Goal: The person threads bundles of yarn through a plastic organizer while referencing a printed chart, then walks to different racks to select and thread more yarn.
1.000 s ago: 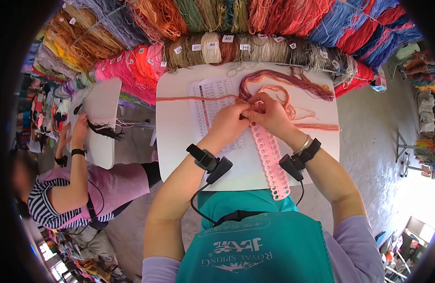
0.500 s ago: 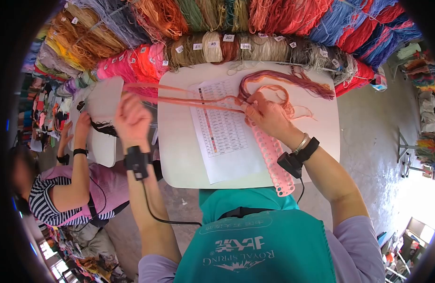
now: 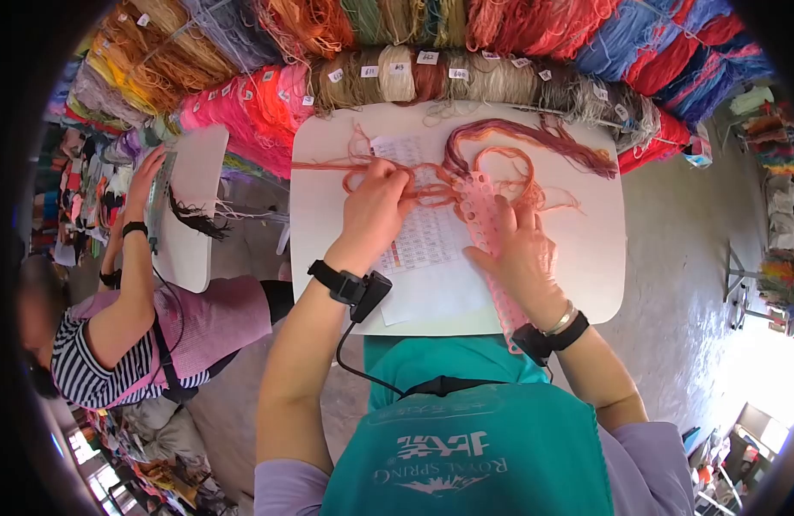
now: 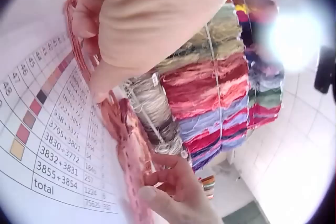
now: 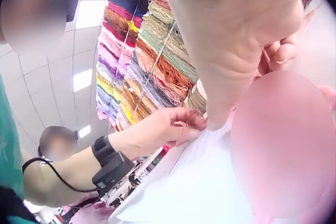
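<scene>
In the head view my left hand [image 3: 375,206] pinches salmon embroidery thread [image 3: 320,165] over the printed colour chart [image 3: 436,292]. Loops of that thread run across the sheet towards the pink strip with rows of holes [image 3: 476,219]. My right hand [image 3: 526,258] lies over this strip, its fingers fairly straight and thumb spread aside. The left wrist view shows thread [image 4: 79,50] alongside the left fingers, and the strip [image 4: 134,192] beside the right hand [image 4: 181,187]. Bent fingers and thumb of the left hand [image 5: 184,124] meet in the right wrist view.
A purple and orange skein [image 3: 578,153] curves over the back right of the white table [image 3: 578,258]. Behind it hang numbered thread bundles [image 3: 397,79] in many colours. Another person [image 3: 130,335] works at a second white table [image 3: 195,206] on the left.
My left hand swung out left, drawing thread, then came back over the chart. The right hand let go of the thread at the strip's top and slid down onto the strip, its fingers straightening.
</scene>
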Demonstrator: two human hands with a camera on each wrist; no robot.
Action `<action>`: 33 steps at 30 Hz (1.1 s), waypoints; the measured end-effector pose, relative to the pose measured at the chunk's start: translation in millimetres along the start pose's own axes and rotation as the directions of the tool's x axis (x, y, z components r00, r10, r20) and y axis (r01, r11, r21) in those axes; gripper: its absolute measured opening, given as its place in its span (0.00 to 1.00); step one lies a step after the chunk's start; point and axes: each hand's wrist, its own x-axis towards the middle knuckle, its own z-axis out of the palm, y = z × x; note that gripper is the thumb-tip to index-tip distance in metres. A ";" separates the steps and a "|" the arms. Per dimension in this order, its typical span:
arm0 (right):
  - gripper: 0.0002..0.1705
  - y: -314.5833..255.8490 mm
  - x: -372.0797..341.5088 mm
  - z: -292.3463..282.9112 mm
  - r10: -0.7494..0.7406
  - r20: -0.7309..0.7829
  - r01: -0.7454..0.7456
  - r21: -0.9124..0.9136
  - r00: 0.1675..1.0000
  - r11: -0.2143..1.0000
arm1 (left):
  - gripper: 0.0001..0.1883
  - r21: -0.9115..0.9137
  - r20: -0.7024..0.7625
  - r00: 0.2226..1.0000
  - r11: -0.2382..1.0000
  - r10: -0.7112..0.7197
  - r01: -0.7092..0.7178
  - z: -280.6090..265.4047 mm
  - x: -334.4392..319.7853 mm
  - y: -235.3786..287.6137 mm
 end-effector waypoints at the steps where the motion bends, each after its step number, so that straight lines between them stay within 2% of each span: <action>1: 0.48 -0.4 0.0 3.1 0.016 0.004 -0.016 -0.003 1.000 1.000 | 0.11 0.010 0.011 1.000 1.000 0.009 -0.009 1.8 1.2 1.1; 3: 0.48 1.2 -1.0 3.2 0.041 -0.013 -0.040 0.028 0.999 0.999 | 0.10 0.036 0.028 0.999 0.999 0.027 -0.028 2.2 3.3 -0.1; 6: 0.46 4.4 -4.5 -2.0 0.074 -0.080 -0.061 0.151 0.994 0.987 | 0.10 -0.110 0.116 0.991 0.991 -0.069 0.082 -6.6 5.4 -0.5; 8: 0.45 8.8 -8.5 -9.9 0.095 -0.137 -0.056 0.263 0.986 0.963 | 0.10 -0.137 0.066 0.998 0.990 -0.024 0.033 -17.7 5.0 -0.9; 10: 0.43 19.9 -10.4 -15.7 0.061 -0.241 0.006 0.266 0.969 0.964 | 0.08 -0.127 0.017 0.999 0.991 0.034 -0.031 -27.1 7.1 -10.0; 11: 0.42 25.5 -11.7 -18.6 0.043 -0.292 0.037 0.264 0.956 0.964 | 0.07 -0.150 0.019 1.000 0.989 0.008 -0.005 -32.8 9.0 -14.6; 13: 0.40 31.8 -13.8 -28.1 0.023 -0.287 0.059 0.274 0.958 0.960 | 0.06 -0.196 0.028 0.999 0.979 -0.044 0.049 -47.4 13.8 -12.5; 14: 0.40 34.8 -15.1 -32.1 0.013 -0.285 0.070 0.277 0.959 0.958 | 0.05 -0.159 -0.064 0.998 0.987 0.011 -0.021 -49.4 13.5 -5.8; 17: 0.37 41.7 -13.1 -39.4 0.012 -0.338 0.072 0.236 0.941 0.969 | 0.06 -0.206 -0.173 0.980 0.969 0.101 -0.137 -34.3 20.4 -11.9; 20: 0.35 64.8 -10.0 -48.1 0.040 -0.389 0.070 0.264 0.921 0.962 | 0.10 -0.208 -0.304 0.953 0.975 0.013 -0.080 -40.5 1.0 1.3; 21: 0.33 69.1 -10.8 -53.7 0.163 -0.365 -0.022 0.360 0.917 0.933 | 0.12 -0.166 -0.302 0.953 0.983 0.022 -0.075 -40.6 -8.4 -6.0; 22: 0.31 73.5 -10.6 -58.8 0.311 -0.330 -0.086 0.550 0.891 0.831 | 0.13 -0.124 -0.298 0.954 0.990 0.030 -0.069 -37.6 -18.8 -19.5; 23: 0.30 80.2 -10.2 -69.6 0.404 -0.299 -0.115 0.665 0.865 0.738 | 0.15 -0.082 -0.296 0.955 0.995 0.037 -0.064 -33.8 -29.0 -32.1; 24: 0.28 96.4 -8.3 -73.4 0.414 -0.424 -0.032 0.666 0.806 0.745 | 0.18 -0.045 -0.301 0.950 0.994 0.081 -0.099 -29.9 -39.4 -41.2; 25: 0.27 103.5 -11.1 -95.1 0.536 -0.299 -0.175 0.728 0.789 0.664 | 0.18 -0.026 -0.303 0.947 0.992 0.106 -0.120 -26.1 -47.5 -45.8; 26: 0.26 107.8 -10.8 -111.9 0.558 -0.342 -0.156 0.734 0.756 0.661 | 0.18 -0.010 -0.302 0.944 0.990 0.131 -0.141 -21.9 -53.6 -46.8; 28: 0.21 123.0 -13.5 -138.2 0.591 -0.374 -0.033 0.826 0.715 0.563 | 0.20 0.020 -0.292 0.944 0.988 0.151 -0.152 -13.8 -60.8 -44.0; 30: 0.22 103.0 -17.7 -177.0 0.620 -0.485 0.022 0.798 0.616 0.602 | 0.21 0.047 -0.288 0.944 0.987 0.159 -0.152 -7.0 -63.5 -40.3; 32: 0.25 119.3 -29.3 -218.2 0.618 -0.448 0.035 0.826 0.645 0.563 | 0.22 0.083 -0.269 0.952 0.988 0.147 -0.129 0.0 -68.9 -38.4; 33: 0.24 113.3 -30.5 -233.8 0.589 -0.534 0.094 0.784 0.607 0.614 | 0.22 0.074 -0.268 0.954 0.990 0.133 -0.117 3.5 -71.3 -39.4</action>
